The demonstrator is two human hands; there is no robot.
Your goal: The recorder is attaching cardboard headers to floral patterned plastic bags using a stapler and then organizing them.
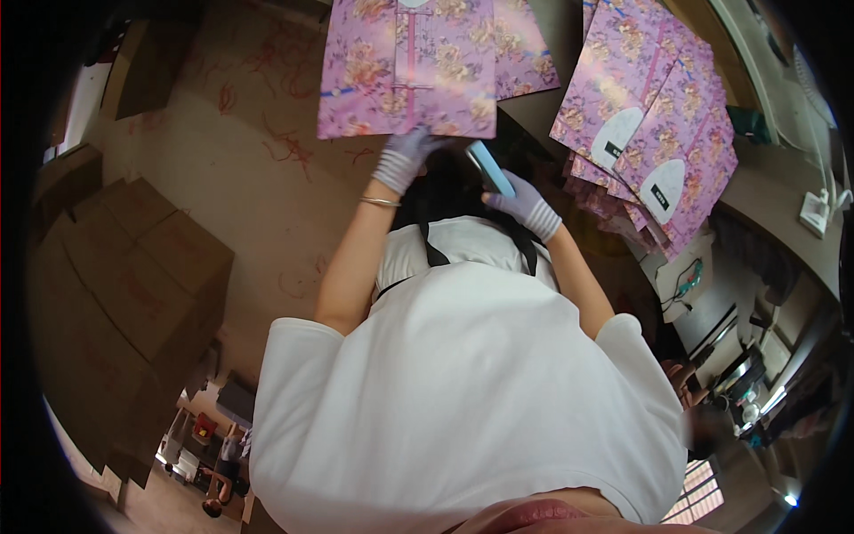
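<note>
My left hand (405, 162), in a pale lilac glove with a striped cuff, is at the lower edge of a flat pink floral panel (365, 71). Its fingers close on that edge, though the fingertips are partly hidden. A purple strip with knotted bands runs down the panel's middle. In my right hand (527, 206), gloved alike, is a slim light-blue block with a dark side, shaped like a phone (487, 167). The fingers wrap round its lower end, and it tilts up and left, just below the panel's right corner. Another floral panel (525, 49) lies partly behind the first.
To the right, a fanned stack of similar floral panels (685, 133) with white half-round patches rests on the table (774, 187). A white socket (813, 214) with a cord is farther right. Brown cartons (133, 276) stand on the left, and reddish scraps (289, 151) litter the floor.
</note>
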